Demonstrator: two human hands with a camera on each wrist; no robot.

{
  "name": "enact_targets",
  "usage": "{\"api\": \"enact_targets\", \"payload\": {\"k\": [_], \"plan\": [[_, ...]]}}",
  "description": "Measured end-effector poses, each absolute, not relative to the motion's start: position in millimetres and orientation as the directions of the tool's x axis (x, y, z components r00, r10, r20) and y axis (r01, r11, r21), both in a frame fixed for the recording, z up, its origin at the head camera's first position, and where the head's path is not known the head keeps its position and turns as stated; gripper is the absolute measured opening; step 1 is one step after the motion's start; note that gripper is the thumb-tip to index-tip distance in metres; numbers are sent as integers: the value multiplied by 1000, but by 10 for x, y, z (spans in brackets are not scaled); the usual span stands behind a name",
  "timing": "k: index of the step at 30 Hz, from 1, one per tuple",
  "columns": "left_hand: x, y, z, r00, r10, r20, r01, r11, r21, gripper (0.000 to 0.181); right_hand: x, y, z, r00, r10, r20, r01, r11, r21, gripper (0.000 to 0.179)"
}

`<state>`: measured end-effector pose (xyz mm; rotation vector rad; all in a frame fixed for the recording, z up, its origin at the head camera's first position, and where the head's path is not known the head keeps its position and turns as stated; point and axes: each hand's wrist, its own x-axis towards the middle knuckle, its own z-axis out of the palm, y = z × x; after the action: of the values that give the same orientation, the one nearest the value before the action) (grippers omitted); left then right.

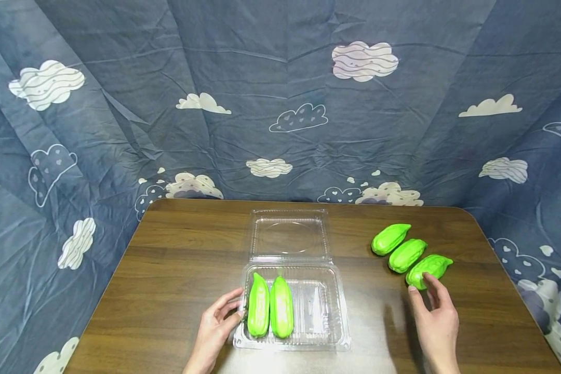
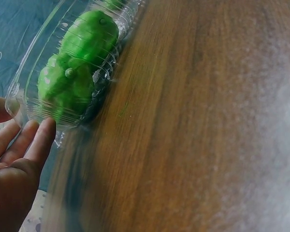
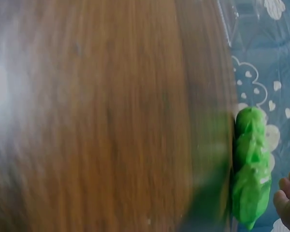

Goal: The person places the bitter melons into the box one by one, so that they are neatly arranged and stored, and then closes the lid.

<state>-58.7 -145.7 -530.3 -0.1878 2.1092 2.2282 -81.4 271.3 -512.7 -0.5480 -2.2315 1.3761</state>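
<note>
A clear plastic container [image 1: 315, 340] with its lid [image 1: 290, 236] folded back lies on the table. In its left half, two glossy green gourd-like vegetables [image 1: 258, 306] sit side by side, tapered ends pointing away. My left hand [image 1: 217, 322] is at the container's left rim, fingertips touching its side in the left wrist view, with the fingers [image 2: 41, 140] fairly straight and spread. To the right, three similar lumpy green vegetables lie in a slanting row. My right hand [image 1: 437, 317] reaches to the nearest green vegetable [image 1: 427, 270], index finger over its near end, thumb beside it, fingers loosely bent and apart.
The other two loose vegetables, a middle one [image 1: 406, 255] and a far one [image 1: 390, 239], lie close behind the nearest. A brown wood-grain table [image 1: 177, 270] carries everything. Behind it hangs a blue cloth [image 1: 243, 130] with cloud prints.
</note>
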Motion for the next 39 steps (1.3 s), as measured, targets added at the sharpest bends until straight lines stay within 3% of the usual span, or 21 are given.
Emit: {"api": "enact_targets", "payload": {"k": [10, 28, 39], "plan": [[-582, -1453, -5301, -991, -39, -126, -124, -51, 991, 50, -914, 2950, -5191, -814, 577, 67, 242, 440, -865, 52], [-574, -1439, -5275, -991, -36, -126, -123, -67, 990, 50, -1083, 3190, -5235, -800, 600, 23, 276, 400, -874, 58], [-580, -1440, -5274, -992, -39, -122, -119, -73, 990, 50, -1174, 3332, -5247, -799, 595, -83, 393, 413, -821, 71]]}}
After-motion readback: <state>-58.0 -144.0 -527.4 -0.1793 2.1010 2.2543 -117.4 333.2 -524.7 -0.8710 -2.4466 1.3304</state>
